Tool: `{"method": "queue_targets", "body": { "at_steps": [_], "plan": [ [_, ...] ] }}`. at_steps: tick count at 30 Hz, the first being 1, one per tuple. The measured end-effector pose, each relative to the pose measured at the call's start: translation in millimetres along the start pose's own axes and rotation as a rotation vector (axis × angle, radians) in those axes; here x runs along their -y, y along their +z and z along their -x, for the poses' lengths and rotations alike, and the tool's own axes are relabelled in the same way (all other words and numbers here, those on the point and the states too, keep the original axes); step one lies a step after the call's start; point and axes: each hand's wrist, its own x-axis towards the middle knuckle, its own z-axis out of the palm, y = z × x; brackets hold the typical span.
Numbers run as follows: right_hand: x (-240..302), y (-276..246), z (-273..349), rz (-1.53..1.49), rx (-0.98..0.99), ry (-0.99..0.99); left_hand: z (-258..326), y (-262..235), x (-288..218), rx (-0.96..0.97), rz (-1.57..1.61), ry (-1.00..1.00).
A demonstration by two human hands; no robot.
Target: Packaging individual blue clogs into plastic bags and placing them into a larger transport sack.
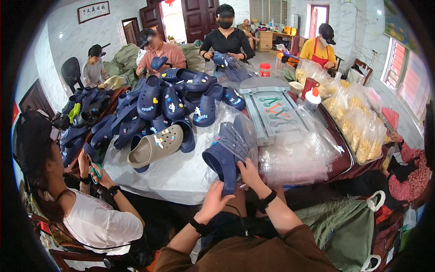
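Observation:
A navy clog (221, 164) hangs in front of me at the table's near edge, partly inside a clear plastic bag (242, 144). My left hand (214, 201) is closed on the clog's near end, thumb along its side. With fingers pinched at the bag's edge, my right hand (250, 176) sits against the clog's right side. Another navy shape shows through the film; how much of it is a second clog I cannot tell. Just left lies a beige clog (166, 143) with small charms, and behind it rises a heap of navy clogs (172, 102).
Right of my hands lies a stack of clear bags (294, 165), below a grey plastic folding piece (258, 111). A tray of filled bags (358, 131) stands farther right. Close at left, a person (97, 213) holds teal scissors (96, 173). Several people work around the table.

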Motion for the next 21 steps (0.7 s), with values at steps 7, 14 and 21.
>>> {"method": "queue_targets", "body": {
  "at_steps": [7, 14, 21],
  "plan": [
    [0, -6, 26, 0.023, -0.195, -0.202, -38, -39, 16, -0.062, 0.329, -0.173],
    [51, -11, 70, 0.239, -0.015, -0.310, -86, -40, 83, -0.515, 0.118, -0.211],
    [86, -24, 97, 0.459, 0.055, -0.459, -87, -21, 98, -0.289, 0.471, -0.405]
  ]
}}
